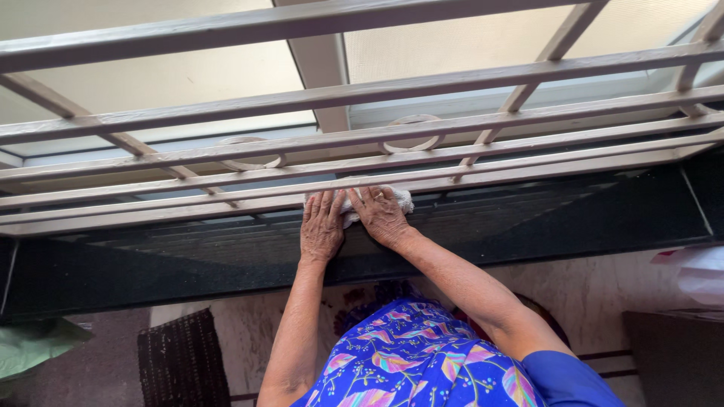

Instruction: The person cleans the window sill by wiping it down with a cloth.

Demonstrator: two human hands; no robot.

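I am watching both hands pressing a white cloth against the lowest bars of a pale grille in front of a window. The left hand is lying flat, fingers together and stretched up onto the near edge of the cloth, palm resting on the dark sill. The right hand is lying just beside it, fingers spread over the bunched cloth and bearing down on it; neither hand is closing around the cloth, both are holding it under flat palms. The cloth itself is sitting where the bottom bar meets the sill, near the middle of the grille, mostly covered by the right hand.

To do this well, I judge the palms should be keeping even pressure, the cloth folded thick enough to reach into the gap under the bar, and the strokes running along the bar rather than across it, so dirt is not pushed into the corners. The arms are reaching far out, so leaning weight through the wrists looks risky for balance.

The sill is dark, smooth and slightly glossy, showing faint streaks and the bars' reflection. The grille is made of long horizontal bars with slanted pieces and two rings, its paint looking rough. Behind it frosted panes are glowing with daylight. Below the sill the wall is pale and marbled; a dark woven mat is lying lower left, a green thing at the left edge, and a white bag at the right.
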